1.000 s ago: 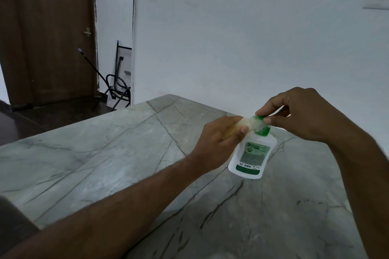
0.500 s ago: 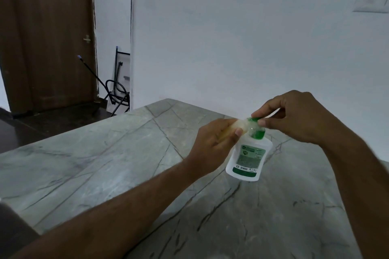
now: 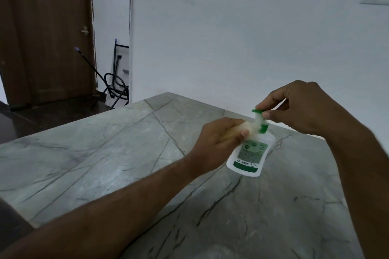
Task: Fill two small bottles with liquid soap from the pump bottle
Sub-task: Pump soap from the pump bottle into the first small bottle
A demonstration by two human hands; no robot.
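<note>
1. Above the marble table (image 3: 105, 153), the left hand (image 3: 219, 139) curls its fingers round a small bottle (image 3: 303, 130), pale and blurred, held tilted toward the pump.
2. Right hand (image 3: 299, 107) pinches the green pump head (image 3: 257, 111) between thumb and forefinger, other fingers curled.
3. Both forearms reach in from the near edge, wrists raised.
4. White pump bottle (image 3: 250, 154) stands on the table, just under both hands.
5. Behind, a white wall (image 3: 231, 38); left, a brown door (image 3: 42, 33) and a black stand (image 3: 117, 82).
</note>
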